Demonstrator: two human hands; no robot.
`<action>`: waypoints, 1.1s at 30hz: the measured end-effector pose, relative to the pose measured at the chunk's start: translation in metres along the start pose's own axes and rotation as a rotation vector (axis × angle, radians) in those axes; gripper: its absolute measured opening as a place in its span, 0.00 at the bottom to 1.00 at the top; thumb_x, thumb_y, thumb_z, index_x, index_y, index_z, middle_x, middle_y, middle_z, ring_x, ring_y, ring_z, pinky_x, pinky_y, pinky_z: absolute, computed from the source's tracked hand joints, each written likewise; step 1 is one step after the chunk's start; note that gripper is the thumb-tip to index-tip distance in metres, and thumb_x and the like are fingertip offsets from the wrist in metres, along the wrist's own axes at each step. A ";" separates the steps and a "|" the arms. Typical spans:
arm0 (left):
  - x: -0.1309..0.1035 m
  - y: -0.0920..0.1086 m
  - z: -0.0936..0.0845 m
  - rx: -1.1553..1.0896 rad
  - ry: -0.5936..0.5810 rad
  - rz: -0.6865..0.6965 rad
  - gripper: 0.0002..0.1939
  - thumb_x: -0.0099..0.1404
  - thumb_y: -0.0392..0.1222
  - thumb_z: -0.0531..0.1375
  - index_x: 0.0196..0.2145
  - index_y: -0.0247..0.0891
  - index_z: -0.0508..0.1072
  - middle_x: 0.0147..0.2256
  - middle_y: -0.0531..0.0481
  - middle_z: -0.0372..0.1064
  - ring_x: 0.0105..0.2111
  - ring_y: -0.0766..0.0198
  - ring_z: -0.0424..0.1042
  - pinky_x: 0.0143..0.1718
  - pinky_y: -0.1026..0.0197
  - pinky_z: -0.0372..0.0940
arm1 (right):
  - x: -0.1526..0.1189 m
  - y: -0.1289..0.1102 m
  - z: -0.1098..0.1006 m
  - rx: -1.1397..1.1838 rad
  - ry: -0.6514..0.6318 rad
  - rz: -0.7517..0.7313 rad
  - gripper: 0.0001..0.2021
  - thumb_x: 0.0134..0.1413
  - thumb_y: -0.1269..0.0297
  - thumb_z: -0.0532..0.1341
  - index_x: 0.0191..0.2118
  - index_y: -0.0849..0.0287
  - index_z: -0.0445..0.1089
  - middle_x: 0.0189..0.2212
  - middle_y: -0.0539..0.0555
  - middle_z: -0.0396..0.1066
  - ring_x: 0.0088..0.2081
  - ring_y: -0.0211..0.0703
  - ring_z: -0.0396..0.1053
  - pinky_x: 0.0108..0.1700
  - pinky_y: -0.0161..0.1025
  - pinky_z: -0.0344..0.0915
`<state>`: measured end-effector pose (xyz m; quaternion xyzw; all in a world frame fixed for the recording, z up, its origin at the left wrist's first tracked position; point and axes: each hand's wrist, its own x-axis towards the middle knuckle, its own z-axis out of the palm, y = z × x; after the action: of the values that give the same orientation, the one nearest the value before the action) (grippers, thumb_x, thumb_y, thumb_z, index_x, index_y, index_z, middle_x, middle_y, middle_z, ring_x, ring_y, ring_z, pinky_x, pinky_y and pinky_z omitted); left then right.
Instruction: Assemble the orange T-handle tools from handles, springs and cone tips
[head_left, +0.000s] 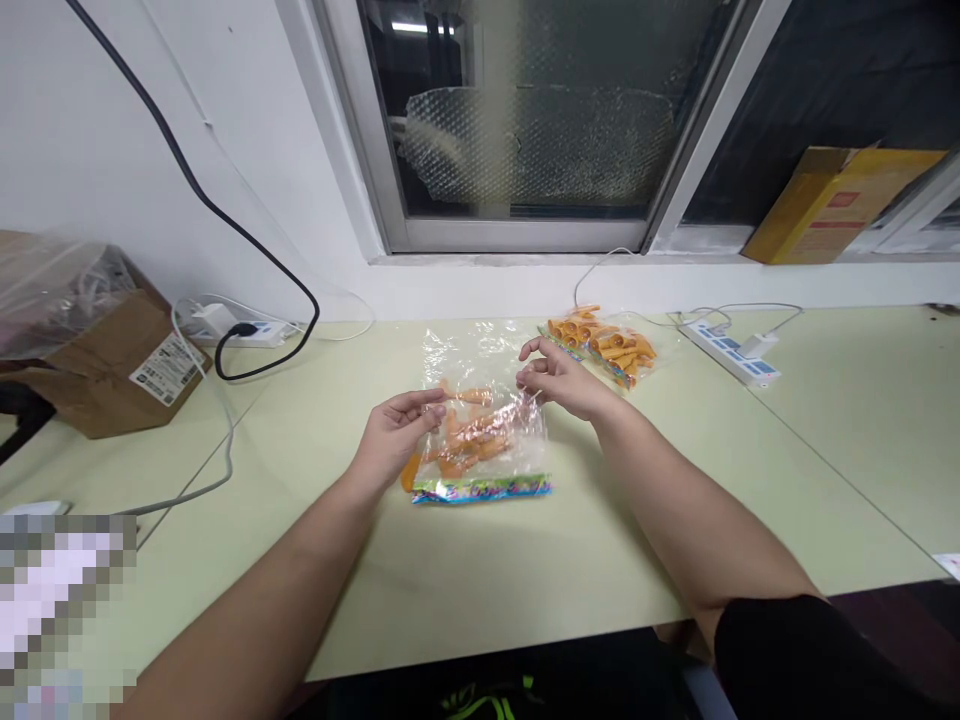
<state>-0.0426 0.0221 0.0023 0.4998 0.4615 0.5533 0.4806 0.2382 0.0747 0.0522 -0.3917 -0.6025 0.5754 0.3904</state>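
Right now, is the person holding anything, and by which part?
Both hands grip a clear plastic bag of small orange pieces: left hand at its left edge, right hand at its upper right edge.

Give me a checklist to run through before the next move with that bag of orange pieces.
1. Left hand on the bag: ok, its fingers meet the bag's left edge.
2. Right hand on the bag: ok, fingertips at its upper right edge.
3. Firm grip by either hand: cannot tell, the clear film hides the contact.
4. Bag supported: ok, it lies on the table, coloured strip nearest the person.
5. Orange pieces contained: not ok, one pokes out at the lower left corner.
6. Second bag out of the way: ok, apart, beyond the right hand.
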 end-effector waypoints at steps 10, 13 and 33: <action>-0.003 0.003 0.004 -0.072 -0.050 -0.004 0.34 0.55 0.47 0.75 0.58 0.43 0.76 0.60 0.41 0.72 0.33 0.69 0.75 0.44 0.58 0.75 | 0.007 0.008 -0.001 -0.075 0.006 -0.009 0.07 0.52 0.65 0.68 0.39 0.57 0.79 0.26 0.50 0.76 0.28 0.37 0.73 0.31 0.34 0.71; -0.006 0.006 0.005 -0.066 -0.086 -0.004 0.37 0.53 0.44 0.76 0.60 0.46 0.74 0.60 0.44 0.71 0.34 0.69 0.75 0.45 0.59 0.75 | 0.007 0.007 -0.003 -0.062 0.079 -0.021 0.08 0.51 0.66 0.69 0.39 0.57 0.79 0.25 0.50 0.75 0.28 0.37 0.73 0.32 0.35 0.72; -0.004 0.003 0.001 0.035 -0.144 -0.018 0.26 0.56 0.48 0.75 0.52 0.39 0.81 0.50 0.40 0.78 0.44 0.56 0.79 0.48 0.55 0.76 | 0.007 -0.004 -0.023 -0.069 0.180 0.018 0.08 0.53 0.69 0.68 0.40 0.56 0.78 0.30 0.52 0.76 0.29 0.36 0.70 0.34 0.37 0.70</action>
<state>-0.0416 0.0179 0.0046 0.5423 0.4399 0.5035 0.5088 0.2567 0.0898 0.0566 -0.4605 -0.5808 0.5203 0.4241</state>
